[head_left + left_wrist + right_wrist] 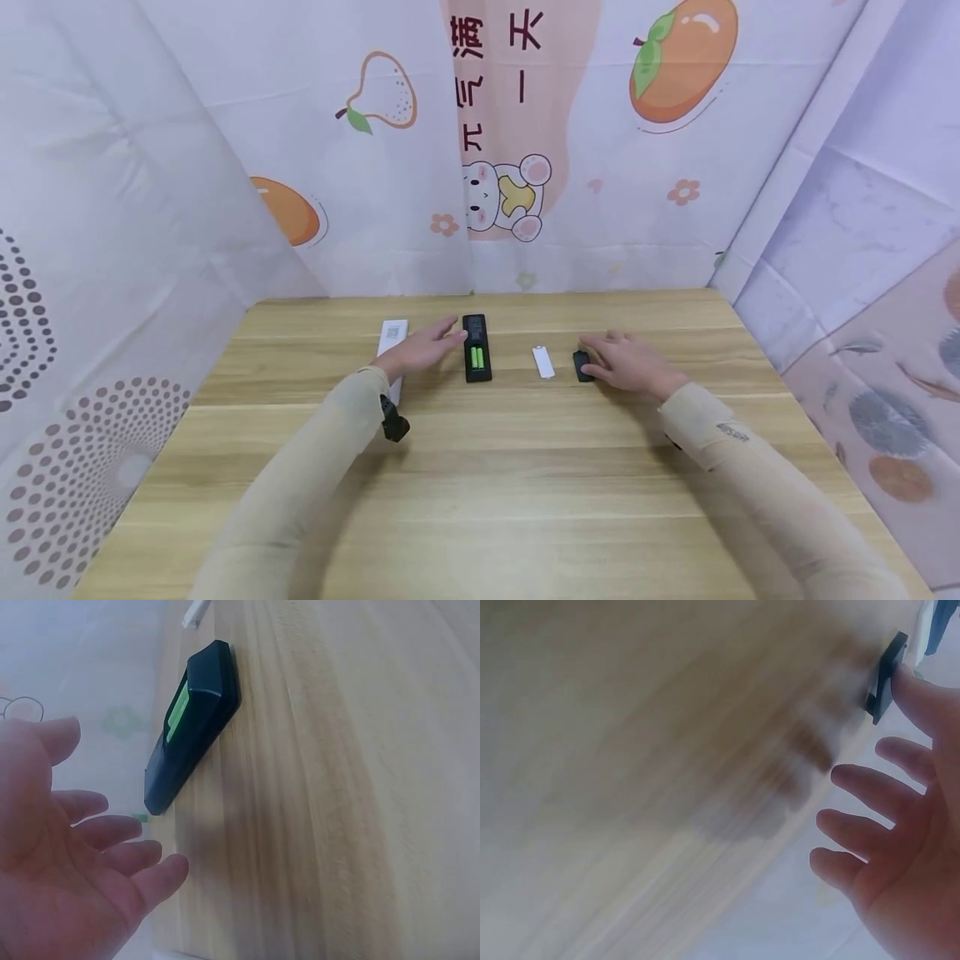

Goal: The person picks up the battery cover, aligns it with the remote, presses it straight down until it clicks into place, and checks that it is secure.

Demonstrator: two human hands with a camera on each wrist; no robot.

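A black remote control (476, 327) lies back-up on the table, two green batteries (477, 358) showing in its uncovered compartment. Just left of it is my left hand (422, 347), fingers relaxed and apart, holding nothing; the left wrist view shows the palm beside the remote. To the right lies a small black battery cover (581, 367). Over its right side hovers my right hand (628, 363), fingers loosely spread. In the right wrist view the thumb overlaps the cover (886, 681); whether it touches, I cannot tell. Between remote and black cover rests a white battery cover (543, 362).
A white remote-shaped object (392, 335) with a printed code lies partly hidden under my left hand and wrist. The wooden table (480, 500) ends at the back against a printed curtain (405, 208), with more fabric hanging on both sides.
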